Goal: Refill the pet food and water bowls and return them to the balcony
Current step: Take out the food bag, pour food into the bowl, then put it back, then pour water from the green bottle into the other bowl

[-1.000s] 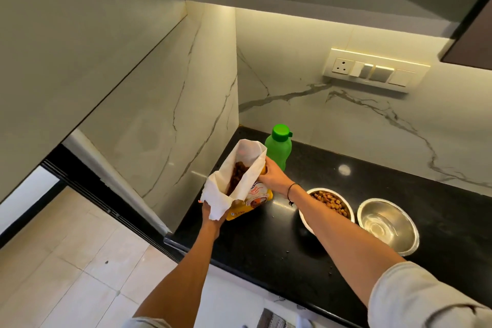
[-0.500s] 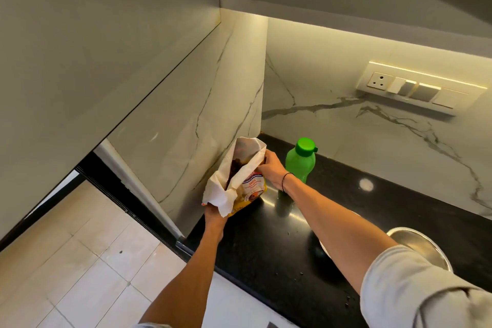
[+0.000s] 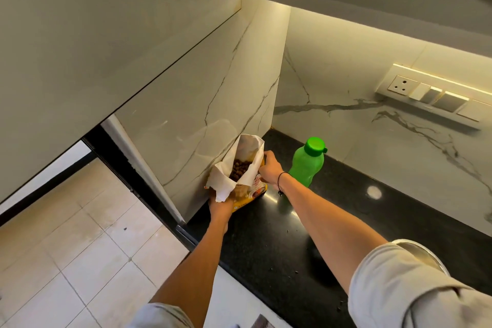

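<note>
An opened pet food bag (image 3: 246, 185), white inside with a yellow printed base, stands on the black counter (image 3: 346, 221) against the marble side wall. Brown kibble shows in its mouth. My left hand (image 3: 219, 205) grips the bag's lower left side. My right hand (image 3: 269, 168) pinches its upper right edge. A green water bottle (image 3: 307, 162) with its cap on stands just right of the bag. Only a sliver of a steel bowl (image 3: 423, 254) shows behind my right sleeve; the food bowl is hidden.
A switch and socket panel (image 3: 428, 96) sits on the marble back wall. An overhead cabinet (image 3: 106, 21) hangs close above at left. Tiled floor (image 3: 66, 247) lies beyond the counter's left edge. Small kibble crumbs dot the counter.
The view has swung left, so the bowls have slid out of sight at the right. The bag has been moved back toward the side wall and now stands upright on the counter.
</note>
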